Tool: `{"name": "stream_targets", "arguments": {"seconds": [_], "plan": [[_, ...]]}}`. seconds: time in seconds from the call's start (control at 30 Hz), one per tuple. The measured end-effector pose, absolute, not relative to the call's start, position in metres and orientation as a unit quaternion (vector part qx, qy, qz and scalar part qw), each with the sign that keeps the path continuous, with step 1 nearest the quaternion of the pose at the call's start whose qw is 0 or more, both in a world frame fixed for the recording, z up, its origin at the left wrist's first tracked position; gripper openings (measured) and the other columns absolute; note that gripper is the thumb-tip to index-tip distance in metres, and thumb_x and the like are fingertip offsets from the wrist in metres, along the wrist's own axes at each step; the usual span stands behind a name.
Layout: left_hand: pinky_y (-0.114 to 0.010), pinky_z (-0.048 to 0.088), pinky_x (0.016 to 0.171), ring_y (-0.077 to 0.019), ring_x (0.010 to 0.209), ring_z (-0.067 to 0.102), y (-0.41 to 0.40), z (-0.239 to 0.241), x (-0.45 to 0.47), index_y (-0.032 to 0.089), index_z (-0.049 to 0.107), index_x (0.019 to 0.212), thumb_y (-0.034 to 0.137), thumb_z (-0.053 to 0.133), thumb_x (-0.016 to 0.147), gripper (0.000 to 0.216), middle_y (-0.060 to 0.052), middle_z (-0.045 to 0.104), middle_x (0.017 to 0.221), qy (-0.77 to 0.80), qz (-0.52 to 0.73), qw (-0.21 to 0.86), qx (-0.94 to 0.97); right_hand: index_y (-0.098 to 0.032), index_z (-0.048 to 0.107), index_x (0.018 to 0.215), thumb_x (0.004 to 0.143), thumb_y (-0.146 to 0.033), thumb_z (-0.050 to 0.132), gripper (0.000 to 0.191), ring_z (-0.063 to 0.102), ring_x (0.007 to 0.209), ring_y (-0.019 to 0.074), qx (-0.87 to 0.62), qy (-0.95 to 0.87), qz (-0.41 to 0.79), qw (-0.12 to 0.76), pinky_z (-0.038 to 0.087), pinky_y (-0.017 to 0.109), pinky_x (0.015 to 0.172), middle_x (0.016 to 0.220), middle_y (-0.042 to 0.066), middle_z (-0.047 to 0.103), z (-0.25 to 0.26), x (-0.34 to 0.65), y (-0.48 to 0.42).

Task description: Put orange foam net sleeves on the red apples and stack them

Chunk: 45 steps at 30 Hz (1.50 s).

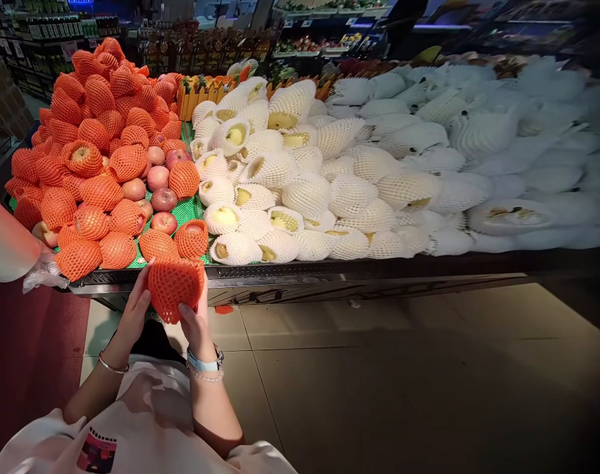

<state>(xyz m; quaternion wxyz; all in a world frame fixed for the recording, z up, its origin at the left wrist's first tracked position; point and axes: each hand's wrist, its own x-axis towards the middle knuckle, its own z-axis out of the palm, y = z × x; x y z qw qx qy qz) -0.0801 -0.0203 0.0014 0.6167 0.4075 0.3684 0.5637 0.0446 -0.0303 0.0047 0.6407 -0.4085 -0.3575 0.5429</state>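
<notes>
An orange foam fruit net (pixel 175 289) is held up between my two hands, just in front of the stand's front edge. It bulges, but whether an apple is inside I cannot tell. My left hand (pixel 136 313) grips its left side, thumb towards me. From the right, my right hand (pixel 197 322) closes on it with the thumb pressed on the mesh. Beyond the hands lie bare apples (pixel 164 199) on a green mat (pixel 185 212). Netted apples (pixel 118 250) in the same orange foam are heaped around them on the left.
Pale fruit in white foam nets (pixel 304 194) covers the stand to the right. A dark rail (pixel 329 268) runs along its front. At far left, a roll of plastic bags (pixel 8 240) juts in. An orange scrap (pixel 224 309) lies on the tiled floor (pixel 319 382).
</notes>
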Motion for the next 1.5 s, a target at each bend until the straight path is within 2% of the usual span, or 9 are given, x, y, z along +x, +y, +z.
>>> {"name": "stream_targets", "arguments": {"seconds": [0.2, 0.4, 0.6, 0.73, 1.0, 1.23, 1.33, 1.43, 1.5], "plan": [[-0.041, 0.028, 0.119, -0.0266, 0.139, 0.042, -0.01, 0.01, -0.089, 0.024, 0.064, 0.124, 0.054, 0.062, 0.083, 0.051, -0.006, 0.056, 0.142, 0.426, 0.554, 0.591, 0.401, -0.024, 0.033, 0.148, 0.063, -0.056, 0.078, 0.101, 0.027, 0.147, 0.0311, -0.416, -0.43, 0.513, 0.615, 0.023, 0.048, 0.121, 0.157, 0.009, 0.031, 0.001, 0.048, -0.031], [-0.036, 0.048, 0.095, -0.0253, 0.103, 0.065, -0.001, 0.024, -0.109, 0.018, 0.075, 0.097, 0.05, 0.069, 0.079, 0.038, -0.009, 0.074, 0.104, 0.436, 0.544, 0.573, 0.43, -0.025, 0.042, 0.144, 0.061, -0.052, 0.077, 0.093, 0.039, 0.14, 0.0289, -0.387, -0.428, 0.601, 0.553, 0.031, 0.044, 0.118, 0.141, 0.008, 0.054, -0.003, 0.047, -0.039], [-0.031, 0.05, 0.08, -0.0215, 0.091, 0.065, 0.0, 0.031, -0.115, 0.019, 0.068, 0.079, 0.048, 0.075, 0.072, 0.031, -0.007, 0.072, 0.093, 0.433, 0.558, 0.566, 0.426, -0.028, 0.053, 0.135, 0.058, -0.049, 0.074, 0.083, 0.047, 0.134, 0.0313, -0.353, -0.328, 0.676, 0.558, 0.037, 0.049, 0.114, 0.13, 0.007, 0.063, -0.013, 0.043, -0.039], [-0.032, 0.05, 0.081, -0.0195, 0.086, 0.064, 0.002, 0.027, -0.108, 0.019, 0.062, 0.078, 0.051, 0.074, 0.073, 0.035, -0.005, 0.069, 0.086, 0.454, 0.608, 0.498, 0.42, -0.029, 0.056, 0.132, 0.057, -0.045, 0.073, 0.078, 0.053, 0.128, 0.0316, -0.326, -0.265, 0.705, 0.571, 0.043, 0.052, 0.108, 0.128, 0.007, 0.064, -0.019, 0.038, -0.035], [-0.021, 0.037, 0.057, -0.0096, 0.061, 0.045, 0.004, 0.022, -0.111, 0.019, 0.059, 0.078, 0.056, 0.072, 0.075, 0.039, 0.004, 0.05, 0.067, 0.509, 0.676, 0.358, 0.394, -0.029, 0.064, 0.117, 0.06, -0.038, 0.079, 0.06, 0.061, 0.117, 0.023, -0.271, -0.184, 0.764, 0.556, 0.046, 0.041, 0.107, 0.118, 0.003, 0.069, -0.029, 0.016, -0.04], [-0.021, 0.035, 0.055, -0.0094, 0.059, 0.043, 0.004, 0.024, -0.122, 0.02, 0.06, 0.081, 0.057, 0.073, 0.072, 0.041, 0.004, 0.048, 0.064, 0.51, 0.669, 0.376, 0.39, -0.03, 0.064, 0.118, 0.064, -0.061, 0.073, 0.063, 0.06, 0.121, 0.0251, -0.277, -0.258, 0.757, 0.532, 0.042, 0.043, 0.11, 0.124, 0.003, 0.067, -0.033, 0.007, -0.042], [-0.024, 0.042, 0.065, -0.0125, 0.068, 0.05, 0.004, 0.018, -0.119, 0.02, 0.06, 0.079, 0.058, 0.067, 0.078, 0.039, 0.001, 0.055, 0.071, 0.495, 0.677, 0.377, 0.392, -0.031, 0.064, 0.115, 0.066, -0.075, 0.062, 0.066, 0.062, 0.118, 0.0298, -0.304, -0.287, 0.745, 0.519, 0.049, 0.048, 0.101, 0.122, 0.005, 0.068, -0.029, 0.009, -0.044], [-0.027, 0.045, 0.069, -0.0144, 0.069, 0.052, 0.004, 0.011, -0.116, 0.02, 0.058, 0.071, 0.062, 0.062, 0.08, 0.044, 0.0, 0.055, 0.069, 0.468, 0.68, 0.399, 0.398, -0.028, 0.064, 0.113, 0.065, -0.083, 0.053, 0.074, 0.068, 0.1, 0.0336, -0.308, -0.243, 0.78, 0.488, 0.058, 0.052, 0.074, 0.122, 0.01, 0.068, -0.022, 0.015, -0.046], [-0.028, 0.045, 0.068, -0.0152, 0.068, 0.052, 0.004, 0.008, -0.114, 0.019, 0.058, 0.068, 0.069, 0.059, 0.078, 0.051, 0.0, 0.053, 0.067, 0.435, 0.677, 0.416, 0.423, -0.027, 0.064, 0.113, 0.066, -0.084, 0.05, 0.075, 0.07, 0.09, 0.0326, -0.287, -0.205, 0.807, 0.474, 0.058, 0.047, 0.059, 0.121, 0.011, 0.068, -0.016, 0.019, -0.046]]}}
